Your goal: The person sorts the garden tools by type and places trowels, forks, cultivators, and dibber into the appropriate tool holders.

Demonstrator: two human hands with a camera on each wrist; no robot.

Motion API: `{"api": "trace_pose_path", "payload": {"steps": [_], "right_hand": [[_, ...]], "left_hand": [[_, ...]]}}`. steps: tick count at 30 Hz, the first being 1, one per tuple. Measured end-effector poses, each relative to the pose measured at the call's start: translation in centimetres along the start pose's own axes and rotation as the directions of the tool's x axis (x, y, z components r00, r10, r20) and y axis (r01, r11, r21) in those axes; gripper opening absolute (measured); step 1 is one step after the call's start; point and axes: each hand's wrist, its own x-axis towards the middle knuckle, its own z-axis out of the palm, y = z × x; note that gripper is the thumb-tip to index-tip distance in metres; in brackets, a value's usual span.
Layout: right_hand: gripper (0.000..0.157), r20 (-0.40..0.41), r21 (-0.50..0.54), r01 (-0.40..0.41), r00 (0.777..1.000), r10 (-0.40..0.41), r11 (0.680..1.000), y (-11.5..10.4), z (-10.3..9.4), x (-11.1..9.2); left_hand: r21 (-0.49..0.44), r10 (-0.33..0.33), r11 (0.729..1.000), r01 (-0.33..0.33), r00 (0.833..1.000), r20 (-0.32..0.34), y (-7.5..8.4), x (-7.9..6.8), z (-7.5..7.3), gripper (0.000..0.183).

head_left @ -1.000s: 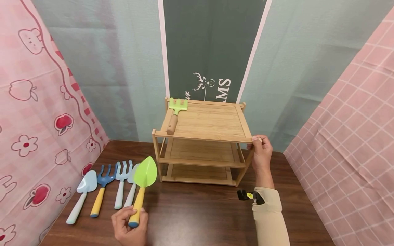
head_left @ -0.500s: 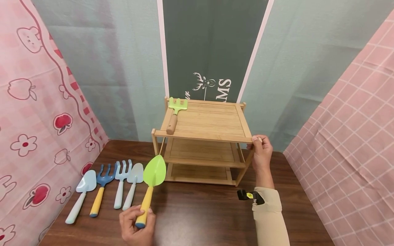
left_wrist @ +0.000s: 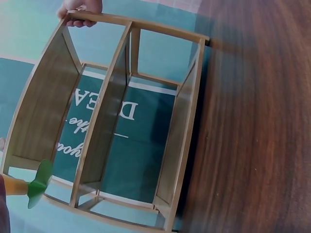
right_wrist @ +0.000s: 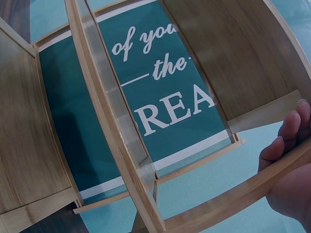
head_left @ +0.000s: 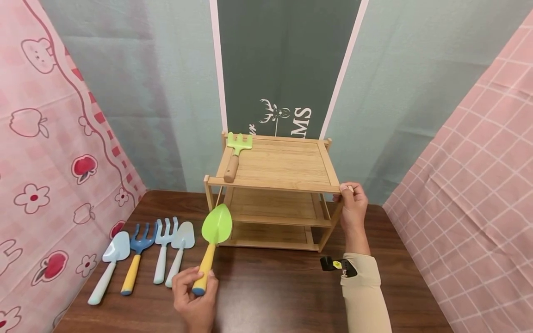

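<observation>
In the head view my left hand (head_left: 195,296) pinches the yellow handle of a garden trowel (head_left: 217,224) with a lime-green blade. The blade points up and away, overlapping the left front of a three-tier wooden shelf (head_left: 287,186). My right hand (head_left: 354,208) grips the front right post of that shelf near its top corner; the right wrist view shows the fingers (right_wrist: 290,124) curled round the wood. On the top tier, along the left side, lies a small hand fork (head_left: 239,145) with green tines and a brown handle. In the left wrist view the trowel blade (left_wrist: 40,183) is close to the shelf frame.
To the left on the brown table (head_left: 266,286) lie a pale blue trowel (head_left: 118,249), a dark blue fork (head_left: 142,240) with a yellow handle, a light blue fork (head_left: 166,236) and another pale trowel (head_left: 183,236). Fabric curtains (head_left: 470,152) enclose the table's back and sides.
My left hand has carried the green trowel rightward and slightly away from me, uncovering the pale trowel beneath it. My right hand stays on the shelf post.
</observation>
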Motion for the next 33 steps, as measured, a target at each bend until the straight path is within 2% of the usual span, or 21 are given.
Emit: {"api": "trace_pose_path", "payload": {"steps": [5, 12, 17, 20, 24, 28, 33], "right_hand": [[0.014, 0.0, -0.001, -0.001, 1.0, 0.001, 1.0, 0.0, 0.0, 0.0], [0.016, 0.002, 0.0, -0.004, 1.0, 0.004, 1.0, 0.0, 0.0, 0.0], [0.018, -0.003, 0.004, -0.005, 1.0, 0.005, 1.0, 0.0, 0.0, 0.0], [0.018, -0.009, 0.003, -0.008, 1.0, 0.008, 1.0, 0.1, 0.0, 0.0], [0.017, -0.01, 0.001, -0.012, 1.0, 0.012, 1.0, 0.1, 0.0, 0.0], [0.017, -0.006, -0.004, -0.007, 1.0, 0.007, 1.0, 0.2, 0.0, 0.0], [0.017, -0.016, -0.007, 0.002, 1.0, -0.002, 1.0, 0.2, 0.0, 0.0]], "left_hand": [[-0.015, -0.025, 1.0, 0.025, 1.0, 0.004, -0.2, 0.1, 0.6, 0.023], [-0.115, -0.083, 0.99, 0.086, 0.996, 0.03, -0.7, 0.4, 1.4, 0.023], [-0.168, -0.085, 0.981, 0.092, 0.995, 0.049, -0.9, 0.6, 2.0, 0.023], [-0.236, -0.07, 0.968, 0.082, 0.996, 0.057, -1.6, 0.6, 2.2, 0.022], [-0.324, -0.054, 0.943, 0.073, 0.996, 0.068, -3.2, 0.4, 2.6, 0.021], [-0.321, -0.053, 0.945, 0.068, 0.997, 0.056, -4.4, 0.3, 3.0, 0.02], [-0.302, -0.072, 0.951, 0.074, 0.997, 0.02, -4.9, 0.4, 3.8, 0.019]]}}
